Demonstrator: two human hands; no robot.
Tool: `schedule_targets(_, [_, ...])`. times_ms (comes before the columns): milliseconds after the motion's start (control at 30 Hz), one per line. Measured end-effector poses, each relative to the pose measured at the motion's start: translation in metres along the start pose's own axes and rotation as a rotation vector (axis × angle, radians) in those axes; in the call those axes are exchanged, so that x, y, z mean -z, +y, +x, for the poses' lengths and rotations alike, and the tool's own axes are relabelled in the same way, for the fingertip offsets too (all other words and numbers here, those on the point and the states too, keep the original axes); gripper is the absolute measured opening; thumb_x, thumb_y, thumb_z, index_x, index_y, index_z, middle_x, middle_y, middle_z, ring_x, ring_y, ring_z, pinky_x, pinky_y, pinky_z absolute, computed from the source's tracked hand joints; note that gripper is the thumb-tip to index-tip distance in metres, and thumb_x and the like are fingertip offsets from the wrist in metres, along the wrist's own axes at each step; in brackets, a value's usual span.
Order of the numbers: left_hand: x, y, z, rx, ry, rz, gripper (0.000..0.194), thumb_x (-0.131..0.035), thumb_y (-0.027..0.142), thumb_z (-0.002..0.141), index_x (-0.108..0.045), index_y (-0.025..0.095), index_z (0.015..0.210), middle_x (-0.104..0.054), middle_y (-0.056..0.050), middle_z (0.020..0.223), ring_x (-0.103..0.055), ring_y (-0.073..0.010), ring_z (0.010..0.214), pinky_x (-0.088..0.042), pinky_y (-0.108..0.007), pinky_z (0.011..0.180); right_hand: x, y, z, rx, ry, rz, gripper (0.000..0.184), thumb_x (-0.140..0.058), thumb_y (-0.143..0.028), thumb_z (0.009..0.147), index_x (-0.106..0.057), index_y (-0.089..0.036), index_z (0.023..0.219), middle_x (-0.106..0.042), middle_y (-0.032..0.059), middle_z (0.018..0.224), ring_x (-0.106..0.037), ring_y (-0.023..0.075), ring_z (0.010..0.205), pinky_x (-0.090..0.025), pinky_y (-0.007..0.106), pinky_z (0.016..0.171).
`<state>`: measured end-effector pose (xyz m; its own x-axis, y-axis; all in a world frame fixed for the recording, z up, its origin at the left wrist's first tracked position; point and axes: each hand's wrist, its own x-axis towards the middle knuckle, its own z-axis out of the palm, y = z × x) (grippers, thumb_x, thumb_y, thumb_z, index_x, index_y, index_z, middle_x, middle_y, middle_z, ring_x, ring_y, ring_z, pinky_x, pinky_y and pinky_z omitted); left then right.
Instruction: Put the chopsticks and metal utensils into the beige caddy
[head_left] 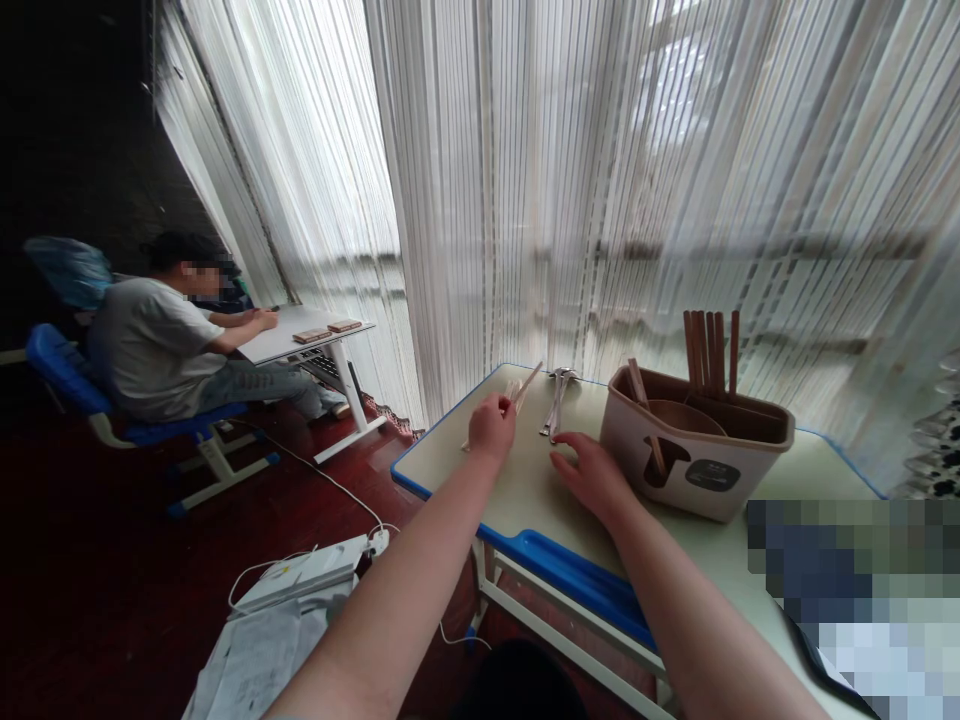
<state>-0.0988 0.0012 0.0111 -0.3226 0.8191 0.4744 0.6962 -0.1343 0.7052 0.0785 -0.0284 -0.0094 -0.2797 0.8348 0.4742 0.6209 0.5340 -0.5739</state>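
My left hand (491, 425) is closed around a light wooden chopstick (527, 384) whose tip points up and away, over a few more pale chopsticks lying on the beige desk (525, 500). My right hand (592, 472) rests flat on the desk with fingers spread, holding nothing, just in front of a bunch of metal spoons (556, 398). Beside it stands a beige cutlery holder (697, 455) with dark brown chopsticks (709, 350) upright in the back compartment and a wooden spoon in the front.
The desk has a blue rim (555, 568) and stands against white string curtains (600, 180). At the left another person (161, 335) sits on a blue chair at a white desk (300, 335). Cables, a power strip (307, 570) and papers lie on the dark floor.
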Motion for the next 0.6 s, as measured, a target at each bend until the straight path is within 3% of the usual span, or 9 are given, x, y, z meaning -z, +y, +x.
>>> schedule_targets(67, [-0.004, -0.001, 0.004, 0.010, -0.008, -0.346, 0.020, -0.057, 0.029, 0.079, -0.063, 0.015, 0.092, -0.065, -0.007, 0.086, -0.059, -0.0168, 0.076, -0.045, -0.029, 0.071, 0.002, -0.001, 0.000, -0.010, 0.025, 0.013, 0.027, -0.049, -0.033, 0.081, -0.062, -0.017, 0.098, -0.065, 0.0100, 0.102, -0.059, 0.0218, 0.097, -0.043, 0.035, 0.087])
schedule_targets(233, [-0.009, -0.001, 0.012, 0.246, -0.130, -1.001, 0.031, -0.068, 0.024, 0.068, -0.064, 0.015, 0.097, -0.064, -0.002, 0.079, -0.056, -0.0092, 0.063, -0.046, -0.024, 0.064, 0.007, -0.004, 0.000, -0.064, 0.040, 0.040, 0.030, -0.046, -0.040, 0.083, -0.063, -0.017, 0.096, -0.067, 0.0088, 0.093, -0.062, 0.0207, 0.086, -0.046, 0.032, 0.077])
schedule_targets(400, [-0.004, 0.005, 0.011, 0.312, -0.219, -1.296, 0.022, -0.071, 0.014, 0.063, -0.063, 0.012, 0.083, -0.064, -0.001, 0.074, -0.059, -0.0087, 0.063, -0.048, -0.024, 0.066, 0.008, -0.010, -0.001, -0.068, -0.034, 0.047, 0.031, -0.047, -0.043, 0.082, -0.063, -0.019, 0.092, -0.067, 0.0062, 0.084, -0.061, 0.0191, 0.079, -0.045, 0.030, 0.071])
schedule_targets(600, [0.002, 0.011, 0.004, 0.300, -0.441, -1.408, 0.020, -0.072, 0.015, 0.066, -0.062, 0.010, 0.082, -0.067, -0.006, 0.081, -0.065, -0.0157, 0.081, -0.049, -0.034, 0.085, 0.001, -0.007, 0.000, -0.084, -0.019, 0.088, 0.031, -0.051, -0.042, 0.080, -0.061, -0.020, 0.099, -0.065, 0.0042, 0.084, -0.060, 0.0171, 0.075, -0.044, 0.029, 0.067])
